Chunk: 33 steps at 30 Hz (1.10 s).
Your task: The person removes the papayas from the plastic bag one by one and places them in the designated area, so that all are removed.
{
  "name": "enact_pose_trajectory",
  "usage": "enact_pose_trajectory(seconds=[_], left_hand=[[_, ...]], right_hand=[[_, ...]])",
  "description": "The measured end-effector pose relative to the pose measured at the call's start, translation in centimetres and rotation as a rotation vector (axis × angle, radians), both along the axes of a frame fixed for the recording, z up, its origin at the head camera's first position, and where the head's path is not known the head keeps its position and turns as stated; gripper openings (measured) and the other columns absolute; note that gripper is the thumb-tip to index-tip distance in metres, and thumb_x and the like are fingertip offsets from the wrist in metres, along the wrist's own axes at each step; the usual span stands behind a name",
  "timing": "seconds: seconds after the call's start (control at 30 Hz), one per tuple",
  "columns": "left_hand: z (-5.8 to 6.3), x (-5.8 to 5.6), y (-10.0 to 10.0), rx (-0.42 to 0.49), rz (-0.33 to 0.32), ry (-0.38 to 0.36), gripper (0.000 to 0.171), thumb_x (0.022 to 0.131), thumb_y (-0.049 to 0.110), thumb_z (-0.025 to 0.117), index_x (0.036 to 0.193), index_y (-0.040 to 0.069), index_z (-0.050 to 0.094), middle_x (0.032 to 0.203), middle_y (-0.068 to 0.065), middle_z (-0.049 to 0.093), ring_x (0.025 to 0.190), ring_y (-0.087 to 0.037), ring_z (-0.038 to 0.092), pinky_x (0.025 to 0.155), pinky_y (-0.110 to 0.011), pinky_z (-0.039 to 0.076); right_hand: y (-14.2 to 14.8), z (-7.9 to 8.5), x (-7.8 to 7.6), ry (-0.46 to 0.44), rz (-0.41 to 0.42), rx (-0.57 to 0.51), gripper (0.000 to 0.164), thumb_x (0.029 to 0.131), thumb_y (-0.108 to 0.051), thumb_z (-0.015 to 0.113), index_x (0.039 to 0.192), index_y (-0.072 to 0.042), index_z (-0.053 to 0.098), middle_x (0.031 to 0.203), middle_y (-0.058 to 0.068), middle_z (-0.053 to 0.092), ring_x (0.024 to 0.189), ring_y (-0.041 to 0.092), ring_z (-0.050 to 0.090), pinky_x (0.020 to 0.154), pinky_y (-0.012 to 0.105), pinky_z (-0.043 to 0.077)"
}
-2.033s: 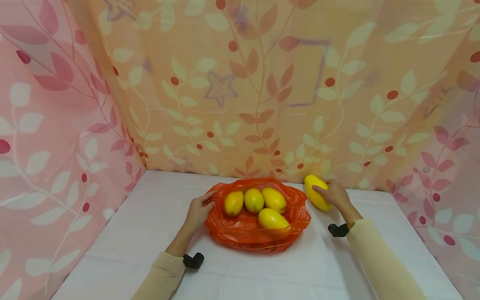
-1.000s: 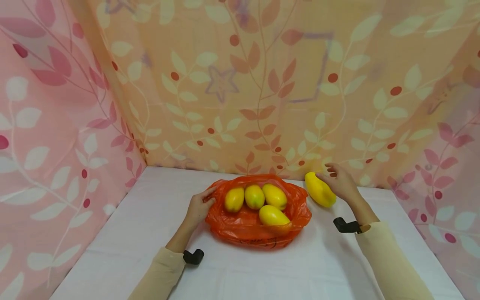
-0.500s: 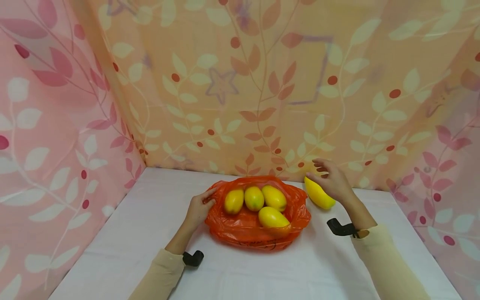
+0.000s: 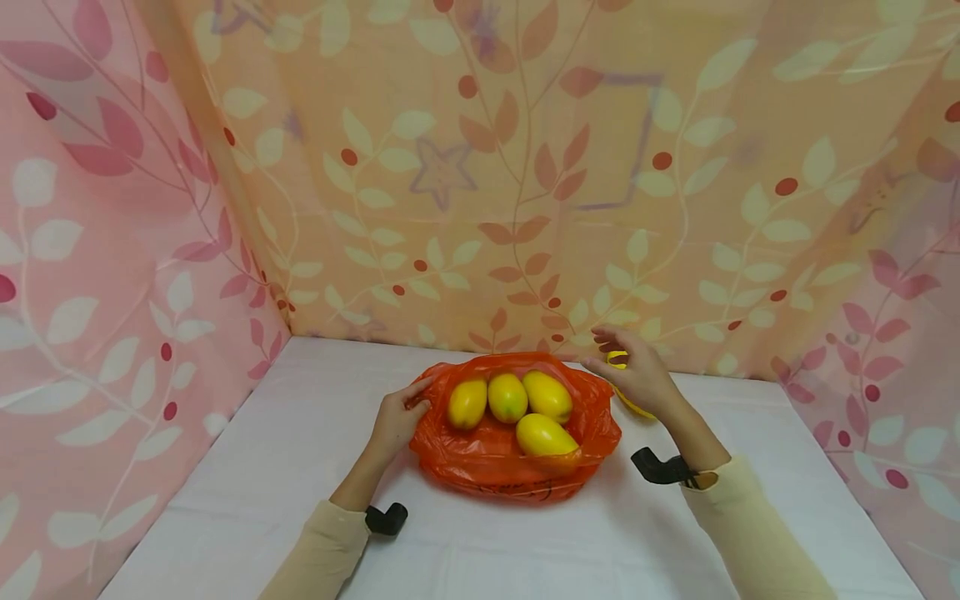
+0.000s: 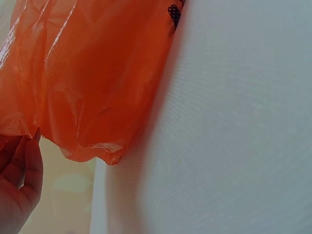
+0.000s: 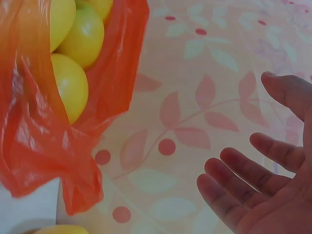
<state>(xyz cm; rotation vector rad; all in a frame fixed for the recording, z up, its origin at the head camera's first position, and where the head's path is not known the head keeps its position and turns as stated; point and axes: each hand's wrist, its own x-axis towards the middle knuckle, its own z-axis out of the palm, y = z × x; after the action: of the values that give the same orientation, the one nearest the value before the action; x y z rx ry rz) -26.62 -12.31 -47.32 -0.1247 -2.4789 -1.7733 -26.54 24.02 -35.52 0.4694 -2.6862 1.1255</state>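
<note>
An orange-red plastic bag (image 4: 465,471) lies on the white table with its mouth spread wide. Several yellow mangoes (image 4: 546,436) rest inside it, one with a greenish tip. At the bag's left edge my left hand (image 4: 393,425) pinches the plastic rim, as the left wrist view of the bag (image 5: 97,83) also shows. My right hand (image 4: 637,375), fingers spread and holding nothing, hovers just right of the bag. Beneath it another mango (image 6: 61,230) lies on the table, mostly hidden by that hand in the head view.
The white-covered table (image 4: 300,467) ends at a patterned orange-yellow curtain (image 4: 450,250) behind. Pink patterned curtains (image 4: 112,375) enclose the left and right sides. Each wrist wears a small black camera mount (image 4: 386,519).
My right hand has let go of the mango beside the bag, lifted, and moved left over it toward the bag. The left hand stays at the bag's rim.
</note>
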Motion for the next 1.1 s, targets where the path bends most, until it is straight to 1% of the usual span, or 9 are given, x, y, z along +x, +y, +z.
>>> enact_pose_trajectory(seconds=[0.17,0.3,0.43,0.6,0.7,0.83,0.93,1.1], left_hand=[[0.0,-0.1,0.0,-0.004,0.000,0.004,0.042,0.093,0.001,0.059,0.134,0.006,0.059,0.141,-0.020,0.053,0.135,-0.033,0.047,0.105,-0.047,0.045],[0.0,0.0,0.0,-0.012,0.004,0.000,0.042,0.092,0.002,0.059,0.134,0.006,0.059,0.140,-0.020,0.054,0.136,-0.034,0.046,0.106,-0.047,0.044],[-0.1,0.0,0.0,-0.011,0.009,-0.010,0.042,0.092,0.002,0.060,0.134,0.006,0.059,0.141,-0.020,0.054,0.136,-0.034,0.046,0.107,-0.048,0.044],[0.0,0.0,0.2,-0.006,0.014,-0.011,0.042,0.092,0.001,0.060,0.135,0.006,0.059,0.141,-0.020,0.054,0.135,-0.033,0.046,0.106,-0.047,0.045],[0.1,0.1,0.2,-0.002,0.012,-0.007,0.043,0.092,0.001,0.059,0.135,0.006,0.058,0.140,-0.020,0.054,0.135,-0.033,0.047,0.106,-0.047,0.045],[0.1,0.2,0.3,-0.002,0.012,-0.008,0.042,0.093,0.001,0.059,0.135,0.005,0.058,0.140,-0.020,0.054,0.135,-0.034,0.047,0.106,-0.047,0.045],[0.1,0.2,0.3,-0.004,0.016,-0.009,0.042,0.093,0.001,0.059,0.135,0.006,0.059,0.140,-0.020,0.054,0.135,-0.034,0.047,0.105,-0.047,0.045],[0.1,0.1,0.2,-0.009,0.017,-0.004,0.042,0.092,0.001,0.060,0.134,0.006,0.059,0.140,-0.020,0.054,0.135,-0.033,0.047,0.106,-0.047,0.045]], right_hand=[[-0.9,-0.6,0.4,-0.042,0.030,-0.040,0.058,0.089,-0.029,0.070,0.136,-0.001,0.051,0.129,0.020,0.058,0.115,0.039,0.057,0.097,0.054,0.051],[-1.6,-1.2,0.8,-0.074,0.054,-0.051,0.059,0.089,-0.031,0.070,0.137,-0.004,0.050,0.130,0.019,0.057,0.117,0.037,0.056,0.098,0.053,0.051],[-2.1,-2.0,1.2,-0.067,0.094,-0.075,0.056,0.089,-0.028,0.070,0.137,-0.006,0.051,0.130,0.017,0.058,0.116,0.036,0.057,0.097,0.052,0.052],[-2.8,-2.7,1.5,-0.079,0.136,-0.104,0.054,0.088,-0.027,0.072,0.136,-0.009,0.053,0.130,0.015,0.059,0.115,0.039,0.057,0.097,0.055,0.050],[-3.1,-3.2,1.7,-0.089,0.139,-0.091,0.057,0.087,-0.028,0.072,0.137,-0.007,0.053,0.131,0.015,0.060,0.114,0.039,0.058,0.098,0.055,0.050],[-3.5,-3.6,1.9,-0.102,0.134,-0.057,0.058,0.087,-0.028,0.073,0.135,-0.004,0.054,0.131,0.017,0.060,0.113,0.038,0.058,0.097,0.053,0.051],[-3.8,-4.0,2.1,-0.118,0.131,-0.022,0.056,0.087,-0.027,0.073,0.134,-0.004,0.056,0.130,0.017,0.060,0.112,0.036,0.059,0.096,0.050,0.053],[-4.1,-4.7,2.2,-0.141,0.124,0.020,0.056,0.087,-0.028,0.073,0.135,-0.004,0.055,0.131,0.018,0.060,0.112,0.033,0.059,0.095,0.050,0.053]])
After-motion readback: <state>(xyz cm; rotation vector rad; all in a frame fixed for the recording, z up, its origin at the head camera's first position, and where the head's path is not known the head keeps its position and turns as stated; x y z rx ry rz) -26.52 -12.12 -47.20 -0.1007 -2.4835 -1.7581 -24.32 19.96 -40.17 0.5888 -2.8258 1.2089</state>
